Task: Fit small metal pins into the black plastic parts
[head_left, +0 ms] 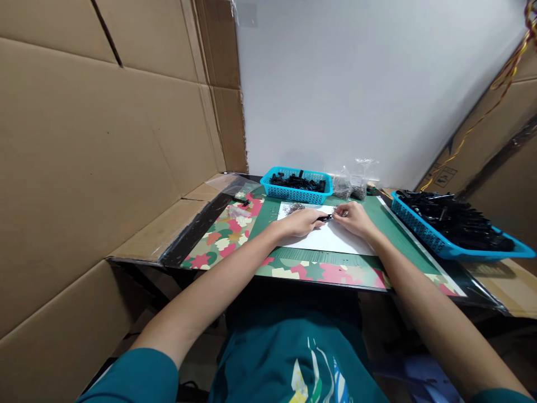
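Observation:
My left hand (pixel 301 221) and my right hand (pixel 354 218) meet over a white sheet of paper (pixel 331 239) on the table. Between their fingertips sits a small black plastic part (pixel 326 217), and both hands are closed on it. A small heap of tiny silvery pieces (pixel 292 208) lies on the paper's far left corner, just beyond my left hand.
A blue basket (pixel 296 186) of black parts stands at the back. A larger blue basket (pixel 451 226) full of black parts is on the right. Clear plastic bags (pixel 354 180) lie behind the paper. Cardboard walls (pixel 104 140) close in the left side. The table has a green mat (pixel 302 262).

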A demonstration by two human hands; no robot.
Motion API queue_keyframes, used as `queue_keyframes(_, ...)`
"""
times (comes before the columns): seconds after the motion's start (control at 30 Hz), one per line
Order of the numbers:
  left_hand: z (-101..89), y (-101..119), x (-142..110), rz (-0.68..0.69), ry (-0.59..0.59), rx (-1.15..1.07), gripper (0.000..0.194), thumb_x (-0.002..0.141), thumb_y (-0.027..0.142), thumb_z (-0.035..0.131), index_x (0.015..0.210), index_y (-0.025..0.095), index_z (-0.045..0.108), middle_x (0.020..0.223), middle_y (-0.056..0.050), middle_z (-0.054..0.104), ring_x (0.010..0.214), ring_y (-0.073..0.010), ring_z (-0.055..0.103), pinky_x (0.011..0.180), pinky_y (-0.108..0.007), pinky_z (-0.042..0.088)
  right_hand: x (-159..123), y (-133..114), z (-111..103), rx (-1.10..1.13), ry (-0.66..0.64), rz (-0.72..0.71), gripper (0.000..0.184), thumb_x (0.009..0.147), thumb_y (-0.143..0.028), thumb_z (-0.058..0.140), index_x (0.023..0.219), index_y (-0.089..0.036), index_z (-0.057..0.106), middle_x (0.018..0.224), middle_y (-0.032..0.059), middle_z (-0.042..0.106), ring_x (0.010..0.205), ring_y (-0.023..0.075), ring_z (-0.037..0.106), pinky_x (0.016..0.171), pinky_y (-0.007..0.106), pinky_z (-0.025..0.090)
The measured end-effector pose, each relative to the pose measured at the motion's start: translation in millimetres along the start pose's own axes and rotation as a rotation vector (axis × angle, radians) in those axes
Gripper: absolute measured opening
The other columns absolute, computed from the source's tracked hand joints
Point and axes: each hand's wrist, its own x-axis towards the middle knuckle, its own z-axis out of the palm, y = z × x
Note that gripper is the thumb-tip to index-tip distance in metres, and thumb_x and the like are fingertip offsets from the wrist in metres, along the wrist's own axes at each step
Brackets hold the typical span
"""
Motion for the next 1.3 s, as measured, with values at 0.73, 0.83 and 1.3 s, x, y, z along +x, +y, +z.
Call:
queue_keyframes(0.73,-1.2,10.6,-1.5,-0.067,0.001,0.014,0.043,0.107,0.035,0.048,0.145,0.02,0.06,0.142,-0.014,0.067,0.128,-0.029,0.062,0.103,-0.036,0.046,-1.1,0.0,-1.8,0.015,-0.064,-0.075,0.018,0.081,-0.025,0.06,0.068,-0.017,0.071,0.072,0.0062,0.075,0.069,0.0191,0.063,0.068,0.029,0.043)
queue_keyframes(0.83,-1.6,10.8,-2.0,-0.067,0.007,0.002,0.043,0.107,0.034,0.05,0.146,0.021,0.06,0.142,-0.012,0.068,0.127,-0.0277,0.063,0.101,-0.034,0.046,-3.7,-2.3,-5.7,0.017,-0.09,-0.079,0.02,0.083,-0.025,0.06,0.072,-0.017,0.075,0.076,0.0068,0.077,0.072,0.0205,0.066,0.069,0.029,0.045)
queue_keyframes(1.3,-1.3,11.9,-2.5,0.035,0.025,0.053,0.039,0.106,0.03,0.051,0.142,0.024,0.065,0.133,-0.011,0.073,0.117,-0.0283,0.068,0.091,-0.033,0.048,-6.2,-5.0,-10.5,0.186,0.192,0.035,0.069,0.106,-0.062,0.032,0.083,-0.016,0.079,0.053,0.0066,0.061,0.058,0.0214,0.061,0.064,0.033,0.047)
